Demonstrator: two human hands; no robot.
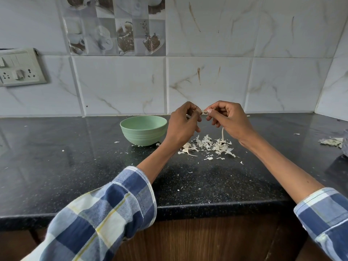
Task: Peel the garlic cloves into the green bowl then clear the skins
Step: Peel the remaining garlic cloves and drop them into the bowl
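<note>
Mid-frame, my left hand and right hand each grip-pinch one garlic clove; best peel over the skins, then drop into the green bowl.

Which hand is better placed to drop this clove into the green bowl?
Left, probably. The left hand hangs right beside the green bowl; the right hand sits farther off, over the skins.

A black speckled bench fills the lower half of the frame, above brown wooden cabinet fronts. White marbled wall tiles stand behind; a switchboard sits at upper left.
</note>
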